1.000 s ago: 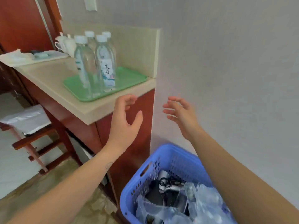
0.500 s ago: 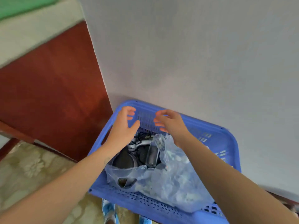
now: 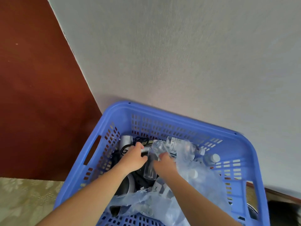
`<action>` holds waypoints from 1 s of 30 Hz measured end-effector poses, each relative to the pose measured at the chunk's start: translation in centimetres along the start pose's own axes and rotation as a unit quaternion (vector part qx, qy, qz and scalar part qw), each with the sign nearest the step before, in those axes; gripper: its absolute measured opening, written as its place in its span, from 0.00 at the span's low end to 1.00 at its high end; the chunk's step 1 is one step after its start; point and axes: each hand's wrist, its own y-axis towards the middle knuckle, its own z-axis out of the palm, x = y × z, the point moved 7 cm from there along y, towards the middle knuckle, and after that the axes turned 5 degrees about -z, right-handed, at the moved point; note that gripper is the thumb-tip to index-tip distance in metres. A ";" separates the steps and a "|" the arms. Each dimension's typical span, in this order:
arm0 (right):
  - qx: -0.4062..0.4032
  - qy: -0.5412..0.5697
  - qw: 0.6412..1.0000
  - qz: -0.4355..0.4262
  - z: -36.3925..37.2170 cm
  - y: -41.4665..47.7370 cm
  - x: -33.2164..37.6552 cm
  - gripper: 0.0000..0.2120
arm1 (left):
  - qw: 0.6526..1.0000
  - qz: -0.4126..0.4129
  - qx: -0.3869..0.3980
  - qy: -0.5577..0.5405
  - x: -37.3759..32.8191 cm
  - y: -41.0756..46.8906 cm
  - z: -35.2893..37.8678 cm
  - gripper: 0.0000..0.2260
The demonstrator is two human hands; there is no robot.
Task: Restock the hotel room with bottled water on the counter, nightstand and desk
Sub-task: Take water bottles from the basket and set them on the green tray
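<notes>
Head view, looking down into a blue plastic basket [image 3: 179, 119] set close against a grey wall [image 3: 195, 54]. Dark red-brown wood panel [image 3: 35, 95] to its left, patterned beige carpet [image 3: 24, 198] bottom left. Both bare forearms reach in from the bottom edge. Right hand [image 3: 164, 163]: grip curled round a clear water bottle [image 3: 150, 168], fingers bent over its upper half. Bottle is tilted, base toward the camera, between the two hands in the middle of the basket. Left hand [image 3: 132, 158]: just beside the bottle on its left, thumb side touching or nearly touching it, fingers bent down near a black cord [image 3: 141, 141] and a silver tube [image 3: 126, 140]. Cannot tell whether this grip pinches anything, fingertips hidden. Crumpled clear plastic wrap [image 3: 205, 185] fills the right and near side of the basket, partly under the right wrist. More bottles lie in the wrap: a white-capped bottle [image 3: 210, 159] near the right basket wall, a labelled bottle [image 3: 173, 144] just behind the right hand. Dark round items lie at the basket bottom under the left forearm, too hidden to name.
</notes>
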 end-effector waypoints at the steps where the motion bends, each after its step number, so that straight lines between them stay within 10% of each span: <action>1: -0.006 -0.040 0.999 -0.005 -0.4 0.4 -0.5 0.21 | 1.000 -0.003 0.009 -0.001 -0.2 0.5 0.5 0.17; 14: 0.067 -0.296 0.952 -0.032 -2.1 3.6 -6.7 0.44 | 0.988 -0.096 0.072 0.101 2.6 3.7 9.1 0.26; 25: 0.089 -0.359 0.927 -0.066 -0.1 5.6 -7.2 0.38 | 0.987 -0.143 0.067 0.042 2.8 6.5 11.1 0.37; 30: -0.013 -0.240 0.971 -0.011 -0.9 6.5 -6.8 0.25 | 0.986 -0.161 0.042 0.019 3.2 7.7 11.1 0.41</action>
